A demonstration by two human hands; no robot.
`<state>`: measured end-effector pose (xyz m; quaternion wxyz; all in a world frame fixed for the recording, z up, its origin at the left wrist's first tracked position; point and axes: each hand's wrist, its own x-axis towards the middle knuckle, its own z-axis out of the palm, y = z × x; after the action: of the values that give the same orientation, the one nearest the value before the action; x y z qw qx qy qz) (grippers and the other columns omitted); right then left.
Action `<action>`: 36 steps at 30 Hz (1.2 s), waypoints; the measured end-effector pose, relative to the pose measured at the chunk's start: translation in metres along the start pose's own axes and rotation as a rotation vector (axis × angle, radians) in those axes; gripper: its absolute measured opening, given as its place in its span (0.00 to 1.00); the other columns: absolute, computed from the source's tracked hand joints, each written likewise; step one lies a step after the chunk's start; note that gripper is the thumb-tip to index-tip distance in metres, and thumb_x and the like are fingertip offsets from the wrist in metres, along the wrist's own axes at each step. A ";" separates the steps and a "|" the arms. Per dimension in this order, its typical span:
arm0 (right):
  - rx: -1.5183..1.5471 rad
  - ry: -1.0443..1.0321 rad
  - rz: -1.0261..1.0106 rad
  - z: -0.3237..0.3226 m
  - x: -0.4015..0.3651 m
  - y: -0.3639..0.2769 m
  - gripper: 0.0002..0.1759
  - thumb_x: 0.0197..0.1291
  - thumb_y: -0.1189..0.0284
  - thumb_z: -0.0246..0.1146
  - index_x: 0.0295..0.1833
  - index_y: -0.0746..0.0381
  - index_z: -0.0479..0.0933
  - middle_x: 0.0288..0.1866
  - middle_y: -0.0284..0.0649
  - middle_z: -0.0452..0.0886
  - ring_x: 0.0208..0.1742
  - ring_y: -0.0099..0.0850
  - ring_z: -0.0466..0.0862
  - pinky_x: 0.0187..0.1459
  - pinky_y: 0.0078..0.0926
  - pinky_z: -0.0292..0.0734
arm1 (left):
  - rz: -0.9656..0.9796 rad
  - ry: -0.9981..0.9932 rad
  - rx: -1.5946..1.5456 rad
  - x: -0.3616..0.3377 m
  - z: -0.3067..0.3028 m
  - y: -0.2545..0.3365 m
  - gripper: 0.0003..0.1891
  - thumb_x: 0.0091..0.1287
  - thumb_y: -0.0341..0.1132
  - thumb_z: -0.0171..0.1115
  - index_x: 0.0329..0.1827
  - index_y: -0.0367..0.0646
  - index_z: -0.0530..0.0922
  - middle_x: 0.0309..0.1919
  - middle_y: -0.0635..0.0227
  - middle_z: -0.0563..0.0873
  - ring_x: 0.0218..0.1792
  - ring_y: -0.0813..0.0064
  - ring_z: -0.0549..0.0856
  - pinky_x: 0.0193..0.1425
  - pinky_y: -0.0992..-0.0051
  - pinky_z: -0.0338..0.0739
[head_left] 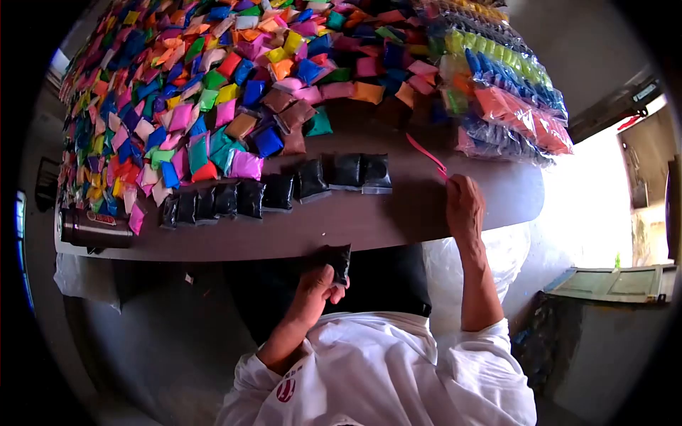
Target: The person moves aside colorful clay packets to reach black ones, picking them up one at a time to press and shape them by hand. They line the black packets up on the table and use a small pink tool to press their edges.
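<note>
In the head view, the left hand (317,282) holds a black packet (342,264) upright in a narrow grip, just outside the near edge of the desk (405,213) and over the person's dark lap (387,273); if the fingers slacken, the packet could drop there, past the desk's rim. The right hand (465,206), fingers curled, is over the desk near its right near corner, at the lower end of a pink strip (424,153). A careless sweep of that hand could drag the strip into the end of the row of black packets (278,192), which runs along the desk's near side, some of them touching, and knock it askew. The pile of coloured packets (213,99) lies close behind the row's left part, so a nudge could send loose ones sliding in among the black ones. The bagged bundles (515,117) by the right edge look slippery and might slump if bumped. The left fingers cover part of the held packet, and its dark film nearly merges with the lap, so its seal cannot be made out. Whether the right fingers pinch the strip or merely touch it cannot be told. The desk's far edge is hidden by the pile, and glare beyond the right edge washes out detail.
</note>
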<state>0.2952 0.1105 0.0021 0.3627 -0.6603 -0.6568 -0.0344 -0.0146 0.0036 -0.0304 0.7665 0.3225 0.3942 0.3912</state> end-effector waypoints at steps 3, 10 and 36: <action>0.398 -0.147 0.238 -0.008 -0.028 -0.042 0.05 0.61 0.77 0.61 0.42 0.62 0.75 0.29 0.46 0.79 0.29 0.41 0.81 0.33 0.33 0.76 | -0.037 -0.003 -0.010 -0.008 -0.004 -0.015 0.27 0.67 0.59 0.56 0.37 0.38 0.78 0.26 0.67 0.79 0.23 0.77 0.74 0.30 0.78 0.69; 0.631 -0.344 0.008 -0.008 -0.080 -0.118 0.09 0.54 0.81 0.66 0.39 0.63 0.74 0.24 0.43 0.77 0.23 0.41 0.79 0.27 0.30 0.74 | -0.027 0.115 -0.243 0.004 0.001 -0.005 0.22 0.70 0.54 0.54 0.37 0.40 0.79 0.28 0.65 0.83 0.27 0.76 0.80 0.30 0.79 0.71; 0.410 -0.246 -0.252 0.020 -0.073 -0.143 0.07 0.51 0.80 0.68 0.36 0.62 0.77 0.23 0.44 0.78 0.22 0.42 0.79 0.26 0.32 0.74 | -0.042 0.050 -0.413 0.004 -0.004 -0.007 0.23 0.66 0.60 0.56 0.41 0.47 0.78 0.29 0.66 0.84 0.27 0.77 0.80 0.30 0.81 0.71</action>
<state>0.1493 0.0415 0.0115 0.3993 -0.4853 -0.7661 0.1348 -0.0139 0.0045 -0.0400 0.8142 0.1405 0.3312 0.4558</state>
